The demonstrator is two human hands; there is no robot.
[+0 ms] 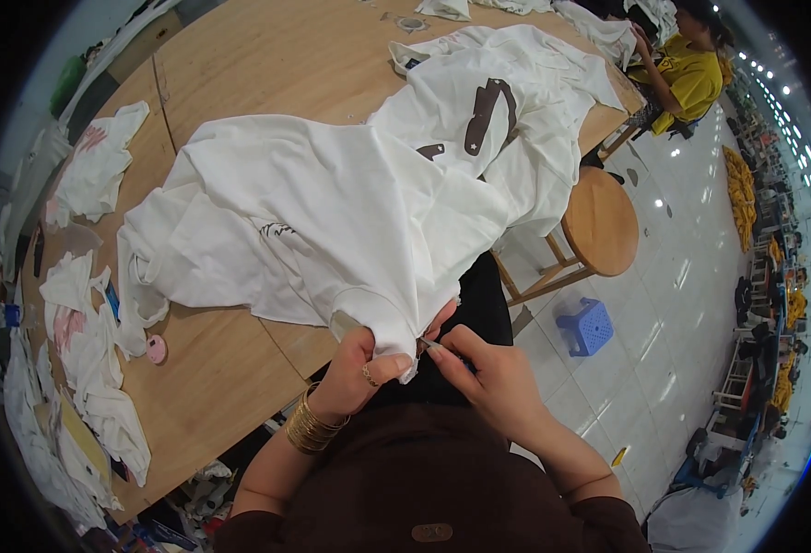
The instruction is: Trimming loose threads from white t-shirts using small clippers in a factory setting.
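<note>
A large white garment [332, 212] with a dark brown printed patch lies bunched across the round wooden table [240, 369] and hangs over its near edge. My left hand [359, 373], with a ring and gold bangles on the wrist, pinches the garment's lower hem just off the table edge. My right hand [488, 369] is closed around a small thin metal tool [431, 345] whose tip touches the same piece of hem. The two hands sit almost against each other above my lap.
Several white fabric pieces [92, 166] lie along the table's left rim, with a small pink round object [156, 348] near them. A round wooden stool [601, 221] and a small blue plastic stool [585, 325] stand on the tiled floor. A person in yellow [682, 74] works at the far side.
</note>
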